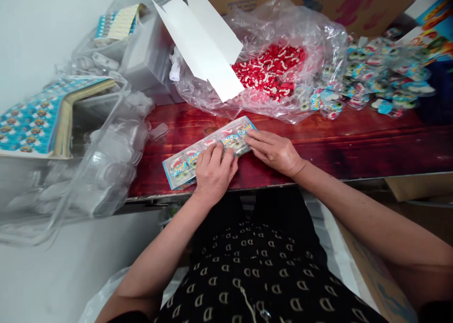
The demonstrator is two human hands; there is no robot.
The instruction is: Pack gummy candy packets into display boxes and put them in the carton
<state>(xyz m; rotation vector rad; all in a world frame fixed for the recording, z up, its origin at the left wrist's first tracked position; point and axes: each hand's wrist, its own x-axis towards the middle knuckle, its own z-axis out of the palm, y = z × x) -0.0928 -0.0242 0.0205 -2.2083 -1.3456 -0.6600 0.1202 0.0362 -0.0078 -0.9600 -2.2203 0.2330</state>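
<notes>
A long clear blister strip (184,165) with blue edges lies slantwise on the red tabletop near its front edge. Its pockets hold red-and-white pieces and blue printed cards with eye-like shapes. Over the middle of the strip, my left hand (214,172) is bent, its fingertips pressing on the pockets and hiding some of them. My right hand (274,150) grips the strip's right end with fingers close together; its thumb is mostly hidden.
Behind the strip, a clear bag (318,35) holds many red-and-white pieces (272,70), with folded white card (208,54) leaning over it. Filled clear packs (382,84) are heaped at right. At left, a plastic bin (95,139) holds clear blister shells and blue printed sheets (31,120).
</notes>
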